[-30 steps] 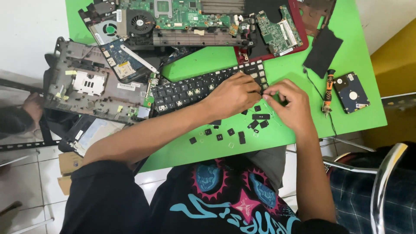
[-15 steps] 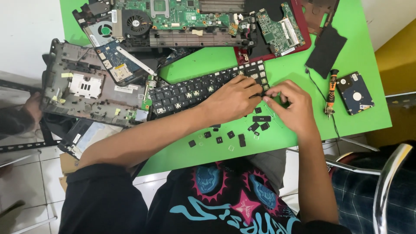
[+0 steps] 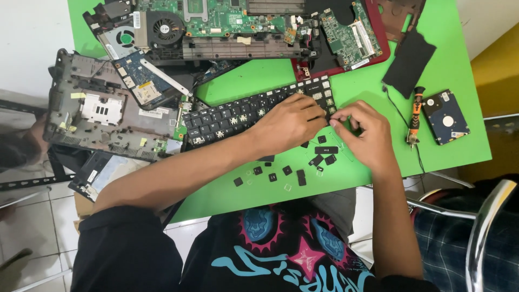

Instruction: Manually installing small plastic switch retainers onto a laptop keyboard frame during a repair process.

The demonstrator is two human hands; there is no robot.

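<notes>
Laptop keyboard (image 3: 243, 113), on green table (image 3: 459, 70): many sockets bare at right end, most keys seated. Loose keycaps (image 3: 294, 174) scattered just below. Left hand (image 3: 289, 123) presses keyboard flat; right hand (image 3: 363, 135) pinches at its right corner, item unclear

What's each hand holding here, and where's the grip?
The left hand presses on the black keyboard near its right end. The right hand pinches at that end's edge; whether it holds a keycap cannot be told.

This looks like an electronics repair workshop. Around the green table (image 3: 448, 59) lie bare circuit boards (image 3: 227, 16), a hard drive (image 3: 445, 117) and a gutted laptop case (image 3: 102, 113).
</notes>
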